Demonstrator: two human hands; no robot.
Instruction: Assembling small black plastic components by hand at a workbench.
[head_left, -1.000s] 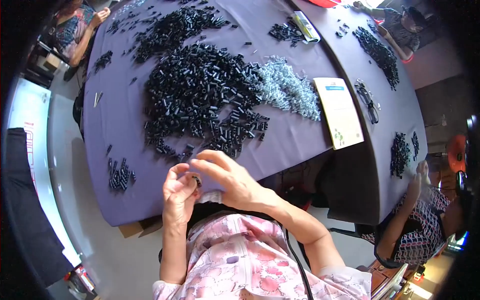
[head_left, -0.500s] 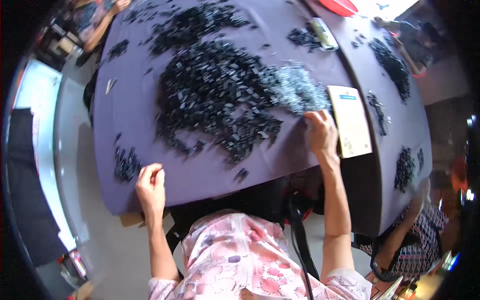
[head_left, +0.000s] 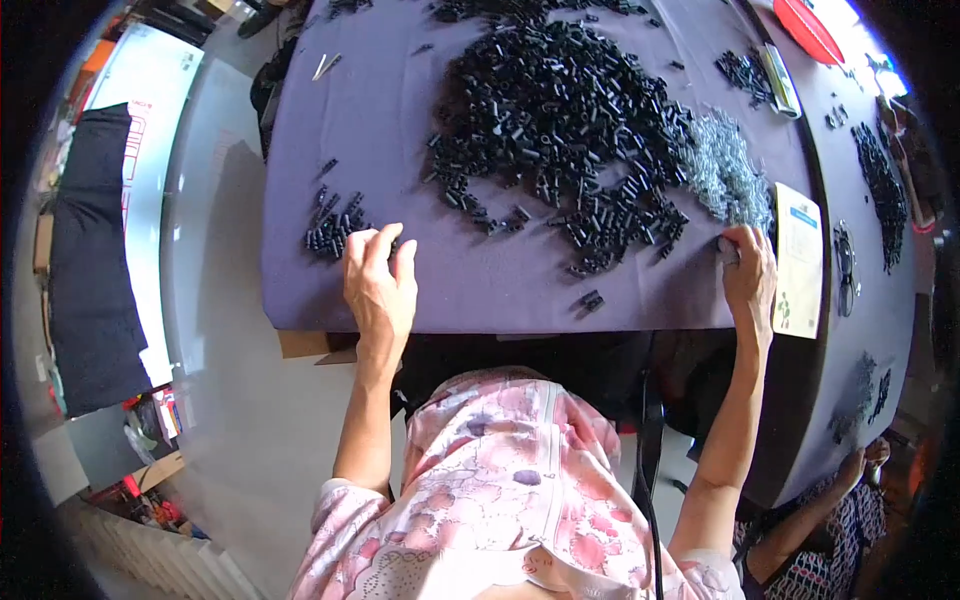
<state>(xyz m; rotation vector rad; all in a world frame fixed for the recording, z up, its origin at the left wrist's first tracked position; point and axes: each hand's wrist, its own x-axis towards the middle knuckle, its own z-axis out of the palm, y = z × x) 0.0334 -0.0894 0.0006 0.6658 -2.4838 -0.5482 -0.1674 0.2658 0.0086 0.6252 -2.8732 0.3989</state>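
Note:
On the purple cloth, my left hand (head_left: 378, 285) is beside a small pile of black tube-like pieces (head_left: 335, 228). Its thumb stands apart from the fingers; a dark bit shows by the fingertips, and whether it is touched I cannot tell. Over at the right, my right hand (head_left: 752, 275) has its fingers curled together at the near edge of a heap of small clear pieces (head_left: 722, 165). What those fingers pinch, if anything, is too small to make out. A large heap of short black tubes (head_left: 560, 110) spreads between and beyond the hands.
A cream booklet (head_left: 798, 265) lies right of my right hand. Loose black tubes (head_left: 592, 300) lie near the table's front edge. Farther off are a can-like container (head_left: 780, 80), a red basket (head_left: 808, 30) and eyeglasses (head_left: 846, 270). Another person's hands (head_left: 865, 460) are at lower right.
The whole view has shifted, with the table now farther right and higher. My left hand's thumb and fingers have spread apart beside the small black pile. My right hand stays by the clear pieces.

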